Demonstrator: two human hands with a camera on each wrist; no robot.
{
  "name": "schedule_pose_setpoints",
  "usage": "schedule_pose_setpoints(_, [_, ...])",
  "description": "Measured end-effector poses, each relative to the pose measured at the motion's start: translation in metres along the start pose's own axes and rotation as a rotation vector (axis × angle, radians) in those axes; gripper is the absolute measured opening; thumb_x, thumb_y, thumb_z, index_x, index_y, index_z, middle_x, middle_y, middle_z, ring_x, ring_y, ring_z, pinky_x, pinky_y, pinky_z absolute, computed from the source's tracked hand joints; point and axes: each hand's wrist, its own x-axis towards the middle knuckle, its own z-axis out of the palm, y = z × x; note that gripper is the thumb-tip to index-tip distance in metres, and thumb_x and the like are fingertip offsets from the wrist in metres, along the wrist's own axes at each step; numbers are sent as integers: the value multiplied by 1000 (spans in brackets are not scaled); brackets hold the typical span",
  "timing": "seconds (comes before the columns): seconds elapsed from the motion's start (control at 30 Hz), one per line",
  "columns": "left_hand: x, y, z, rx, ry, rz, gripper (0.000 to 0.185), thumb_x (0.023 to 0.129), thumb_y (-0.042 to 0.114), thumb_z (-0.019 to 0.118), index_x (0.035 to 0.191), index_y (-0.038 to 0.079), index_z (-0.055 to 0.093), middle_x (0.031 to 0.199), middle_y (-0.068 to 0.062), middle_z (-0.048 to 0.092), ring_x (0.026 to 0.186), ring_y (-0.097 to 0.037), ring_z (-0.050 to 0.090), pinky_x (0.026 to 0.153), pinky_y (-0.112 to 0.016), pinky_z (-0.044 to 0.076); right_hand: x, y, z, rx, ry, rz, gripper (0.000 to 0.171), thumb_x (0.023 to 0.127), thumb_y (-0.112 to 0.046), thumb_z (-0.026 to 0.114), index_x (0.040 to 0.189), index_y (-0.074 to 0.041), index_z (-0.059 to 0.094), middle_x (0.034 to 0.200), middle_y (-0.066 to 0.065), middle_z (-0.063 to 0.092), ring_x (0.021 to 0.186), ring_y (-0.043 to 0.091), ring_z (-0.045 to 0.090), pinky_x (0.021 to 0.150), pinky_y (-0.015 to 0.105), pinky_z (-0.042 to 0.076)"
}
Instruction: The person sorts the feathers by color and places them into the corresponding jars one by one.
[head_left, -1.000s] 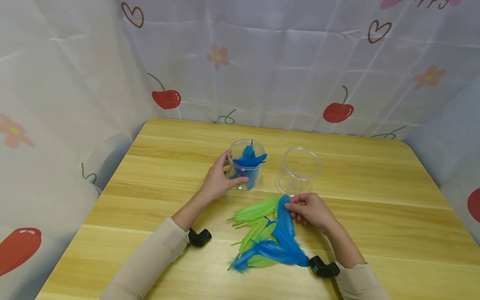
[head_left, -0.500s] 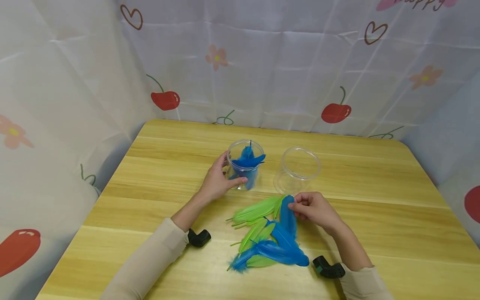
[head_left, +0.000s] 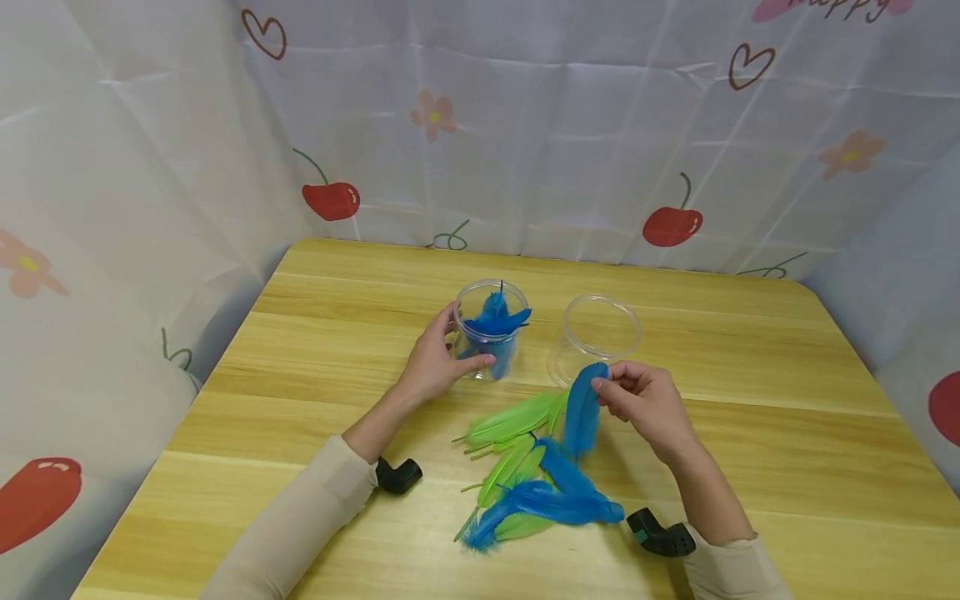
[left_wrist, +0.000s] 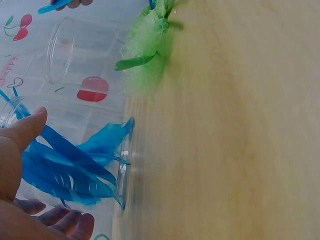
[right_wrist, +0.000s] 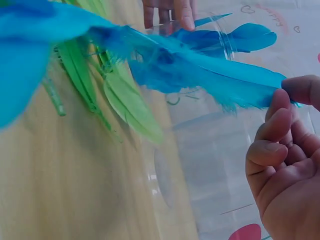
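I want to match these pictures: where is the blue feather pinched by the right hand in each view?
Head: right of centre and below the middle, the blue feather hangs from the right hand.
Left wrist: at the top edge, towards the left, partly cut off.
Right wrist: across the upper middle, pinched at its right end.
Shared landmark: the green feathers, visible in all three.

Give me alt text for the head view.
Right hand pinches a blue feather by one end, near green and blue feathers on a wooden table. Left hand holds a transparent cup containing blue feathers; a second cup stands to its right.
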Motion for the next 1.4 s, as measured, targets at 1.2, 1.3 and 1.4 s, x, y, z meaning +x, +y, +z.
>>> schedule_pose_setpoints(1.2, [1,-2,0,8,-2,16,99,80,33,84,156,8,25,147,-19,42,132,-36,44,105,-53,42,19,-34,7,531,237,-175,16,96,5,59,83,-2,66,73,7,72,59,14,66,56,21,56])
schedule_pose_setpoints(1.3, [0,-1,0,5,-1,15,98,80,32,84,155,7,26,147,-18,43,132,-36,44,105,-52,42,22,-35,9,577,256,-184,17,96,5,59,80,-1,63,73,8,72,60,15,67,57,22,56])
schedule_pose_setpoints(1.4, [0,-1,0,2,-1,5,99,81,32,84,156,8,25,148,-18,42,133,-36,43,105,-52,42,25,-36,11,617,285,-192,18,96,4,59,79,-1,60,73,10,72,60,16,67,57,22,56])
